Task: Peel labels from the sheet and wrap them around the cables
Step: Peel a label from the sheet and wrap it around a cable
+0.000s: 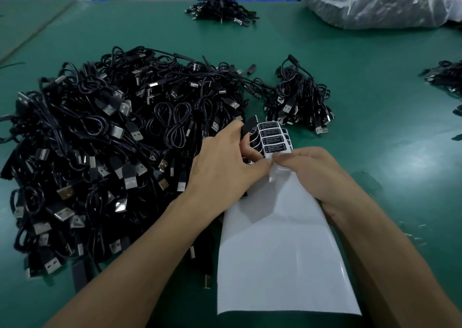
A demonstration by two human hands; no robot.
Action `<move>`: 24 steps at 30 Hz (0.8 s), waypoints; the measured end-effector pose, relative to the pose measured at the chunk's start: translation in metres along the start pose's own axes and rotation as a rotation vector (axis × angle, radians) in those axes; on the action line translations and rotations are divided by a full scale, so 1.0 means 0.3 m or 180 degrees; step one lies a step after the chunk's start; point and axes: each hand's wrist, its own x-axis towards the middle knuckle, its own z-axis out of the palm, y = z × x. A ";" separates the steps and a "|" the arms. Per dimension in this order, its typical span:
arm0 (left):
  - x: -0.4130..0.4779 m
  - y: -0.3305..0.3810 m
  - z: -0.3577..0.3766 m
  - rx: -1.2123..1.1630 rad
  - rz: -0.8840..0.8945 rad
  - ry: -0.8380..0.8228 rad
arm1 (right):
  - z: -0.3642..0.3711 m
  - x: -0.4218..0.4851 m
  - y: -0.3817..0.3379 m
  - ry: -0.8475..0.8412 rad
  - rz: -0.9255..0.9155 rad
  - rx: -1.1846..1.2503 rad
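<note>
A long white label sheet (280,252) runs from the near table edge up to my hands; its far end still carries several black labels (273,140) with white print. My left hand (225,167) holds a black cable end (247,127) in its curled fingers, and its thumb and forefinger pinch the sheet's edge. My right hand (315,172) grips the sheet from the right, fingertips pinching at the nearest black label. A big heap of black USB cables (112,152) lies to the left of my hands.
A smaller cable bundle (300,97) lies just beyond the sheet. More cables (222,11) lie at the far middle and at the right edge (445,76). A clear plastic bag (380,0) sits far right. The green table (375,65) is bare between these.
</note>
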 end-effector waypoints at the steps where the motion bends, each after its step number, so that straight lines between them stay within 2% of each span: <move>1: 0.002 -0.002 -0.001 -0.0003 -0.0011 -0.0018 | -0.001 0.002 0.002 -0.0006 -0.0002 0.0029; 10: 0.012 -0.014 -0.006 -0.0040 -0.0031 0.0026 | -0.009 0.022 0.016 0.0069 0.0024 0.0070; 12: 0.014 -0.013 -0.005 0.0003 -0.0054 0.0103 | -0.016 0.034 0.027 0.0349 -0.0134 -0.0320; 15: 0.017 -0.011 -0.004 -0.0135 -0.0025 0.0338 | -0.035 0.037 0.037 0.0972 -0.0434 -0.1303; 17: 0.017 -0.009 -0.008 -0.0209 -0.0026 0.0482 | -0.046 0.032 0.038 0.1242 -0.0585 -0.1612; 21: 0.015 -0.007 -0.008 -0.0431 -0.0031 0.0543 | -0.012 0.036 0.043 0.1190 -0.0785 -0.1842; 24: 0.018 -0.010 -0.008 -0.0386 -0.0013 0.0471 | 0.014 0.036 0.052 0.1013 -0.0676 -0.1965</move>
